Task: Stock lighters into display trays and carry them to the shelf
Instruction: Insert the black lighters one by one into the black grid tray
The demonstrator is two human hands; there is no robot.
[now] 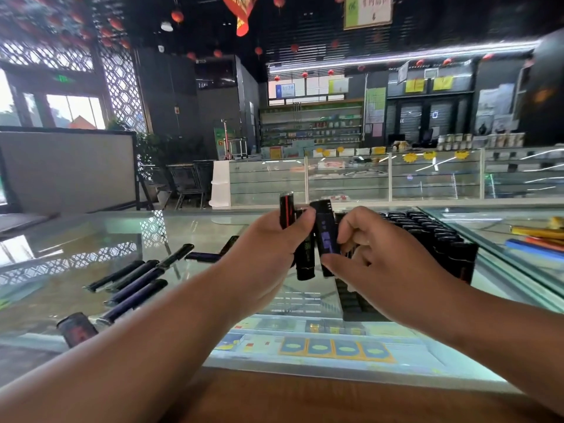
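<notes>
Lighters: slim, black, purple or red markings

Covers parts of held lighters with fingers of left hand and right hand. Blocks middle rows of tray behind right hand. Blurs dark cylinder at lower left, print past reading. Cuts coloured sticks at right edge, both forearms at bottom edge. Leaves goods on far shelf too small to tell.
</notes>
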